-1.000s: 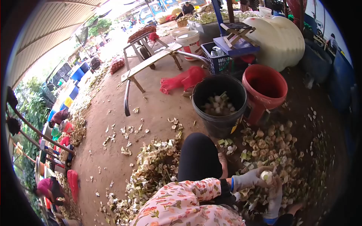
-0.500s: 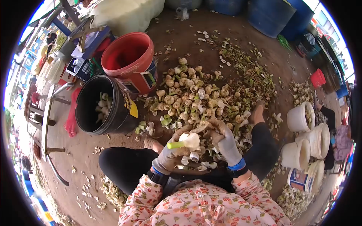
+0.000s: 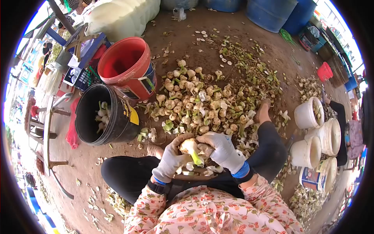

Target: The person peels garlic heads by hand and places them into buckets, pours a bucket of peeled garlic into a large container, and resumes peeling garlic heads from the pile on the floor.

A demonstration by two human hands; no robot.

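A garlic bulb (image 3: 189,146) with a short green stem is between my two gloved hands, above my lap. Its stem points down and to the right, and brownish skin shows on its upper side. My left hand (image 3: 171,158) wraps round the bulb's left side. My right hand (image 3: 224,151) is closed, with its stained fingertips pressed to the bulb's right side. Loose white peels (image 3: 212,170) lie just below the hands. Beyond them spreads a heap of unpeeled garlic bulbs (image 3: 194,99) on the ground.
A black bucket (image 3: 87,117) with several pale bulbs stands to the left, beside a red bucket (image 3: 124,62). White buckets (image 3: 307,152) are on the right near another person's leg (image 3: 341,124). Peels and trimmings (image 3: 249,62) cover ground behind the heap.
The stem in my hands has swung from pointing left to pointing down and right. My right hand has moved left, onto the bulb, with its back turned up. The camera view has shifted slightly.
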